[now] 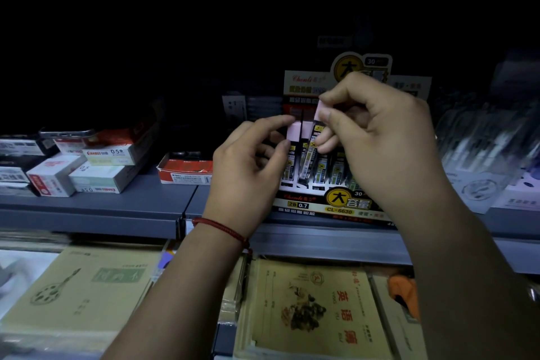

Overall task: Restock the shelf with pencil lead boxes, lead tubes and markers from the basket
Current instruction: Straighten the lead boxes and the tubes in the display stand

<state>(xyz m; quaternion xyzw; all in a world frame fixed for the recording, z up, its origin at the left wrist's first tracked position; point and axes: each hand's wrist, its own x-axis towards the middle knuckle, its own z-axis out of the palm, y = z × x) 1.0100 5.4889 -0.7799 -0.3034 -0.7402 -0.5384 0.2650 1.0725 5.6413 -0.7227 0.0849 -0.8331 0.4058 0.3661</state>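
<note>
From my feed, both forearms were raised fwd from the bottom of view, wrists close together in front of the display box (336,203) of lead tubes on the shelf (117,202). The left hand (251,158) had its index finger stretched over the top of a pink-capped lead tube (294,131) w/ the thumb pressing from below. That made a pinch grip on the cap, other fingers loosely curled behind.

The right hand (377,131) sat a bit higher and just right of it, back of the hand toward the camera. Its thumb and index pinched the pink cap of a second lead tube (309,155), remaining fingers curled in beside the tube's body. That tube hung down-left from the fingertips toward the row of tubes standing in the box. I couldn't tell if its lower end was seated in the row. The two caps sat near each other btwn the hands, apart as far as I could see.

There was a red string bracelet (222,228) on the left wrist. Well left of the left hand were stacked white boxes (99,175) and, nearer, an open red carton (187,171), both on the same shelf. Below both forearms, notebooks (315,310) lay flat on the lower level.
</note>
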